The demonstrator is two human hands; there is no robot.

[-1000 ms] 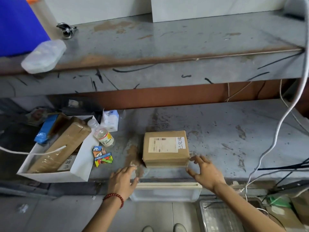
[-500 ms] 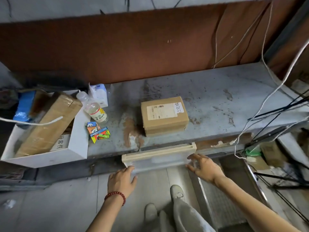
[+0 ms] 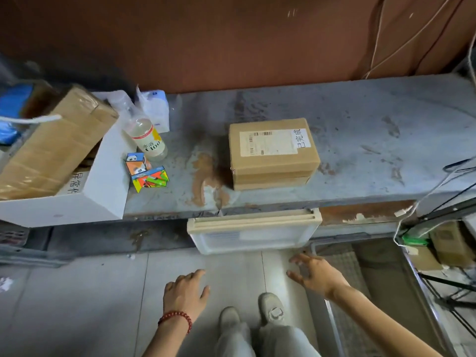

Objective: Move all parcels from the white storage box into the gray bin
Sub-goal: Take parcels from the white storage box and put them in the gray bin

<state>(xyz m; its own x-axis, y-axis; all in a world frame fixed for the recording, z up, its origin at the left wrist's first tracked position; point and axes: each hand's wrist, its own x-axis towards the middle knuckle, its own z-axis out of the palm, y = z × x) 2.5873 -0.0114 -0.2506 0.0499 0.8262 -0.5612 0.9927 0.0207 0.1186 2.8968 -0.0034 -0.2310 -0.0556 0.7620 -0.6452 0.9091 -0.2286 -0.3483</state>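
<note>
A brown cardboard parcel [image 3: 273, 153] with a white shipping label lies flat on the grey shelf [image 3: 360, 140], with no hand on it. Under the shelf's front edge sits a translucent white storage box [image 3: 253, 234] with a cream rim; its contents are hidden. My left hand [image 3: 184, 292], with a red bead bracelet at the wrist, hovers below the box's left corner, fingers relaxed and holding nothing. Just below the right corner is my right hand [image 3: 313, 273], fingers spread and holding nothing. Neither hand touches the box.
At the left a white carton [image 3: 103, 181] holds a long taped cardboard parcel [image 3: 54, 143]. A plastic bottle [image 3: 146, 137], a colourful small pack [image 3: 145, 173] and a white pouch [image 3: 155, 109] lie beside it. Cables hang at the right. My shoes [image 3: 271, 309] stand on the floor.
The view has tilted down. Both hands have dropped from the sides of the parcel on the shelf to below the shelf edge, in front of the translucent box. The parcel stayed in place.
</note>
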